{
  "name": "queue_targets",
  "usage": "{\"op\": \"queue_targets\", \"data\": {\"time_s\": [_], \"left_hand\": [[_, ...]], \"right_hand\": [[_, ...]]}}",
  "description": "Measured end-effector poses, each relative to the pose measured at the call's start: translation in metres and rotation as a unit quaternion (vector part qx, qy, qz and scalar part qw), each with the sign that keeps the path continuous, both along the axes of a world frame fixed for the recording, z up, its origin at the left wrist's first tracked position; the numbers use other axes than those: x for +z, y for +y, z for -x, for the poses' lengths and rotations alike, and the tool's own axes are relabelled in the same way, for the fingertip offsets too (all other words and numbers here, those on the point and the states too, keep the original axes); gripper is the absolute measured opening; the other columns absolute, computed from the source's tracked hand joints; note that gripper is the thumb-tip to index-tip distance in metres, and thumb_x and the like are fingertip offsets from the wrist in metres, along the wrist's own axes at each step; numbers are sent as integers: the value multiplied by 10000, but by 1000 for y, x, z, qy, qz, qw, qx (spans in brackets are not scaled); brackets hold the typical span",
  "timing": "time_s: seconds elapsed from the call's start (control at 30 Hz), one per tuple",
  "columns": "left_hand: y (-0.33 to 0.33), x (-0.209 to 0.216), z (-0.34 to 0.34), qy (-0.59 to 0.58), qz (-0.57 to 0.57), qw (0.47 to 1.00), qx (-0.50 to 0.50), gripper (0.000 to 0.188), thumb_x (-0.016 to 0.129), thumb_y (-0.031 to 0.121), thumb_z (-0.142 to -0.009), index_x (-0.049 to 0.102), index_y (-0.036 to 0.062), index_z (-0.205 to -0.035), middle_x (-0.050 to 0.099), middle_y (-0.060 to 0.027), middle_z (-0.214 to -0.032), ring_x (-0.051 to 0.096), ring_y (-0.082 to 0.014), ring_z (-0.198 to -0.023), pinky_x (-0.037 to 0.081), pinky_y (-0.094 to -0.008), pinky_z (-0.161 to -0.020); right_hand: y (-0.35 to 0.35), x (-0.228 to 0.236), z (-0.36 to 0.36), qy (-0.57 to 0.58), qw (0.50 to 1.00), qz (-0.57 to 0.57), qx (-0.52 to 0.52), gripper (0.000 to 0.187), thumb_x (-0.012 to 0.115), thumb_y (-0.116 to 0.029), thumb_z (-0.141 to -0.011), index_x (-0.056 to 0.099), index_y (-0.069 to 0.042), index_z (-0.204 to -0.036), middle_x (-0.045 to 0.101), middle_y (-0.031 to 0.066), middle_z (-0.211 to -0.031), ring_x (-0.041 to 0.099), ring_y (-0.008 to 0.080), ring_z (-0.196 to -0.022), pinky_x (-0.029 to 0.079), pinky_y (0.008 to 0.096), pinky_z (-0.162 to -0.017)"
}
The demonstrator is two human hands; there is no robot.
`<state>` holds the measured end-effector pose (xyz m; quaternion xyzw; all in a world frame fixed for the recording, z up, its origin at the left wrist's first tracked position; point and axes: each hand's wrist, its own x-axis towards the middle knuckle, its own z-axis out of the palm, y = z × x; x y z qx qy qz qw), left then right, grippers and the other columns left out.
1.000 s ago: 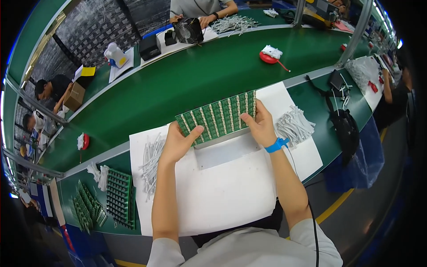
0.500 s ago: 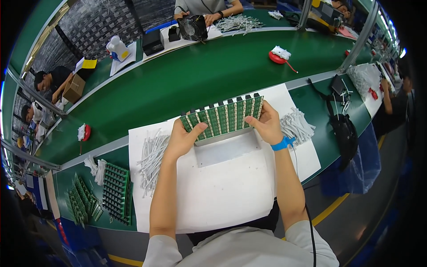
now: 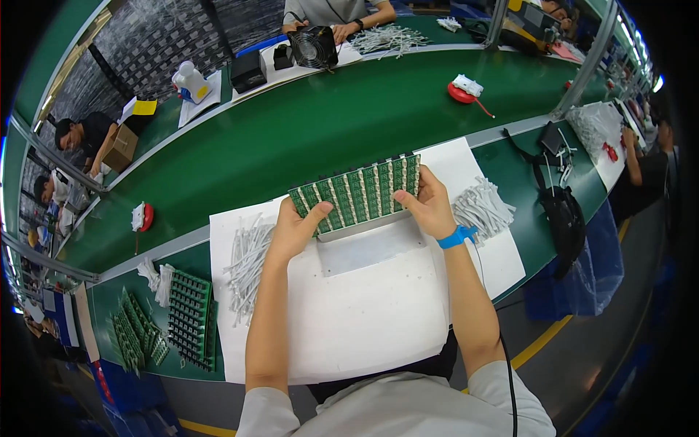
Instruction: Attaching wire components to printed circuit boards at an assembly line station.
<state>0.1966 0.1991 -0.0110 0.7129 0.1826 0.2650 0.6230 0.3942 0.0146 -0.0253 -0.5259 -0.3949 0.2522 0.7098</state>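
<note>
Both my hands hold a green circuit board panel (image 3: pixel 358 192) tilted up over a white sheet (image 3: pixel 364 306) on the bench. My left hand (image 3: pixel 295 229) grips its left end, my right hand (image 3: pixel 429 204) grips its right end; a blue wristband (image 3: pixel 457 237) sits on the right wrist. Below the panel lies a pale flat tray (image 3: pixel 364 247). Piles of white parts lie at either side: one pile (image 3: pixel 247 255) by my left arm, another (image 3: pixel 484 207) by my right.
A green conveyor belt (image 3: pixel 291 146) runs behind the sheet. Stacked green boards (image 3: pixel 191 317) lie at the left. A red-and-white tool (image 3: pixel 462 89) and another (image 3: pixel 140 217) rest on the belt. A black fan (image 3: pixel 314 48) and a person's hands (image 3: pixel 342 29) are across.
The board panel has been lifted and tilted further up off the sheet, with both hands keeping hold of its ends. The view has shifted slightly.
</note>
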Motion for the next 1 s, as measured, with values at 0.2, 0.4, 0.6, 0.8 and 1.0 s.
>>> {"op": "queue_targets", "data": {"time_s": [0.2,0.4,0.6,0.8,1.0], "left_hand": [[-3,6,-8,9,12,1000,14,355,683,288,-957,646,-11,-1146,705,-69,-1045,627,-125,-928,514,-294,-822],[-1,-9,-28,31,235,968,78,472,677,307,-962,562,-44,-1255,663,-118,-1179,633,-167,-1010,520,-330,-877],[4,0,-25,52,261,963,46,503,666,363,-963,557,-32,-1254,650,-120,-1192,638,-182,-1038,536,-340,-882],[1,9,-23,2,272,958,89,551,650,389,-969,517,-21,-1313,617,-111,-1261,618,-184,-1104,531,-335,-902],[-13,28,-22,-20,315,944,95,534,625,376,-986,509,-20,-1325,612,-115,-1272,614,-187,-1116,520,-329,-924]], "right_hand": [[5,-4,-8,11,1000,13,4,403,685,-90,-938,534,41,-1287,656,71,-1145,593,122,-1028,487,272,-924],[19,-13,2,-36,990,112,-79,339,613,-254,-1002,610,31,-1187,691,77,-1031,593,101,-931,480,247,-845],[15,-16,2,-18,991,64,-113,369,564,-298,-1029,613,40,-1169,658,59,-939,569,86,-881,472,236,-781],[1,-3,0,-48,991,116,-53,348,633,-292,-991,677,53,-1013,654,32,-807,591,83,-733,484,227,-695],[-5,-5,-5,65,996,56,-13,313,698,-287,-948,687,16,-870,630,14,-706,553,56,-635,430,206,-600]]}}
